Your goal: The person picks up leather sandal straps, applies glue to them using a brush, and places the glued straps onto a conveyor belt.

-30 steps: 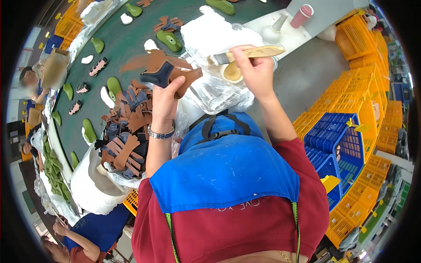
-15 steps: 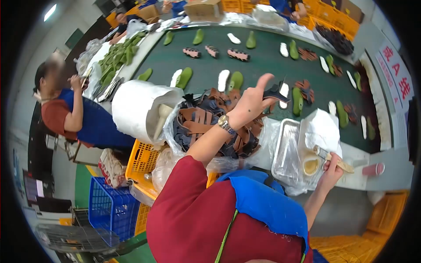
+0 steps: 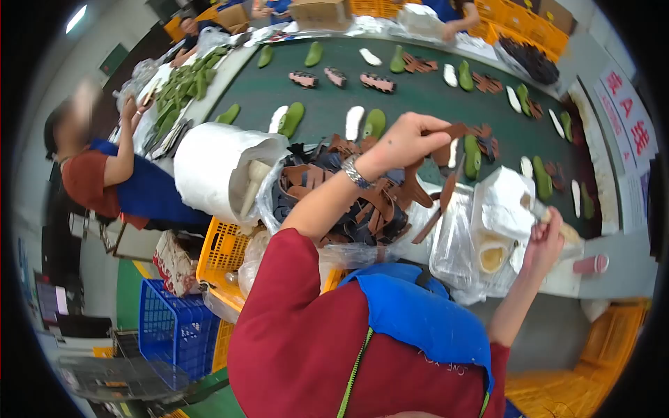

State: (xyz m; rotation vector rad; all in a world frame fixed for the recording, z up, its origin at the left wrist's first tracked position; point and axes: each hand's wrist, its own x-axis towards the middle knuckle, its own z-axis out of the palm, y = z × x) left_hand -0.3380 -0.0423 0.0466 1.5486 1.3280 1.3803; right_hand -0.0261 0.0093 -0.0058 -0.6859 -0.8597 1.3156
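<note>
My left hand (image 3: 408, 144), a watch on its wrist, is closed on a brown strappy shoe upper (image 3: 446, 191) that hangs down from the fingers. Below and left of it lies a pile of brown and dark blue uppers (image 3: 334, 191) in a plastic bag. My right hand (image 3: 543, 244) grips the handle of a brush (image 3: 536, 207), its bristles pointing up and left. Beneath the brush stands a cup of yellowish glue (image 3: 492, 258), beside a metal tray (image 3: 453, 244) wrapped in plastic.
The green table (image 3: 272, 90) carries green shoe lasts, white insoles and brown uppers. A white bucket (image 3: 216, 171) stands left of the pile. At the left is a co-worker (image 3: 104, 171); others are at the far side. A pink cup (image 3: 591, 265) is at the right.
My left hand now holds a brown upper by its edge, hanging, in place of the dark strap piece. My right hand and the brush have moved up and right, away from the cup.
</note>
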